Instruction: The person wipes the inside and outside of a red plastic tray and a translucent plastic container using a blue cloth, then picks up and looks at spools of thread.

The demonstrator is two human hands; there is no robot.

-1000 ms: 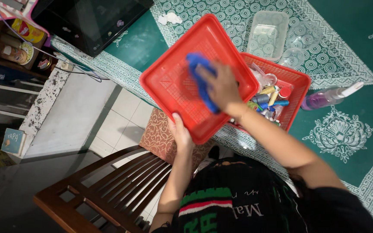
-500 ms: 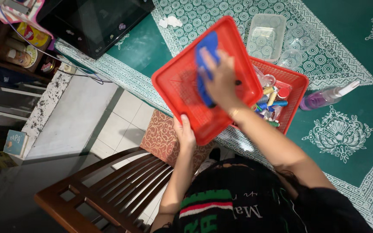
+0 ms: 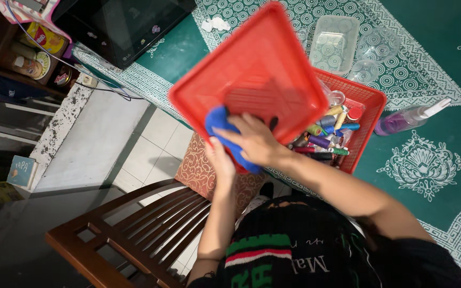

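Observation:
I hold a red plastic basket tray [image 3: 257,69] up off the table, tilted towards me. My left hand [image 3: 221,160] grips its near edge from below. My right hand [image 3: 252,141] presses a blue cloth [image 3: 221,128] against the tray's near corner, just above my left hand. A second red basket [image 3: 366,96] sits on the table behind the tray, filled with several thread spools and small bottles [image 3: 326,136].
A green patterned tablecloth [image 3: 433,154] covers the table. On it are a clear plastic box [image 3: 334,40], a clear cup [image 3: 372,48] and a purple spray bottle [image 3: 409,117]. A wooden chair [image 3: 134,229] with a patterned cushion [image 3: 198,170] is below me. A black appliance [image 3: 118,24] stands at the table's far end.
The tray has tipped up and moved left. My right hand with the blue cloth slid from the tray's middle down to its near corner, next to my left hand.

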